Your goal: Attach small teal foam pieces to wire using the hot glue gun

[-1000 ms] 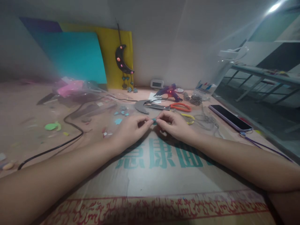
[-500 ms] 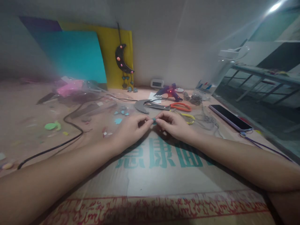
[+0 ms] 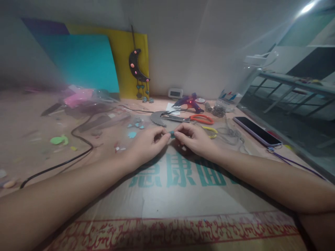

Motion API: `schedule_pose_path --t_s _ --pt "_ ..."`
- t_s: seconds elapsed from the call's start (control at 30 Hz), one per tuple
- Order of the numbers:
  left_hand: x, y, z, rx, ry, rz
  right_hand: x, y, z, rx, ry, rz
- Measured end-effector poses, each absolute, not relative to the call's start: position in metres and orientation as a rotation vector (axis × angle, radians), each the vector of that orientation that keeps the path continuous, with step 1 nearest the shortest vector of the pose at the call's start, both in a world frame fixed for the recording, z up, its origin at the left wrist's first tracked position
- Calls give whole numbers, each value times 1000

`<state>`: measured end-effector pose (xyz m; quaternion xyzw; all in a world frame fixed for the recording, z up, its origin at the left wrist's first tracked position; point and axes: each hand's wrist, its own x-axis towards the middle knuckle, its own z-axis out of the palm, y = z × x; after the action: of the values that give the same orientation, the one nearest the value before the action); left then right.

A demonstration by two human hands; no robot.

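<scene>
Between my two hands, above the middle of the table, is a small teal piece (image 3: 172,134). The thumb and forefinger of my left hand (image 3: 154,141) pinch its left side. On its right side, the thumb and forefinger of my right hand (image 3: 191,137) pinch it too. My fingertips hide much of the piece, so its exact shape is unclear. Just beyond my hands lie orange-handled scissors (image 3: 201,119), a grey crescent shape (image 3: 157,119) and a yellow handle loop (image 3: 211,132). Small light-blue pieces (image 3: 132,134) rest left of them.
A purple glue gun (image 3: 190,103) stands behind the scissors, near a small white display device (image 3: 175,93). The phone (image 3: 258,131) is at the right, with grey yarn (image 3: 230,134) beside it. A black cable (image 3: 78,158) curves at the left. A dark moon ornament (image 3: 134,66) hangs behind.
</scene>
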<state>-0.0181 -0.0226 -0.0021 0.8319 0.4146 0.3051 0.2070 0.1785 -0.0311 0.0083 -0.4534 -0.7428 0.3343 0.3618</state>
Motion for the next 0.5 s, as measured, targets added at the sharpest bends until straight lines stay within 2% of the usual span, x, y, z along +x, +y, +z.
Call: schedule_pose_path --t_s 0.5 --pt "-17 -24 -1 2367 1129 859 182 -29 6 -1116 -1927 992"
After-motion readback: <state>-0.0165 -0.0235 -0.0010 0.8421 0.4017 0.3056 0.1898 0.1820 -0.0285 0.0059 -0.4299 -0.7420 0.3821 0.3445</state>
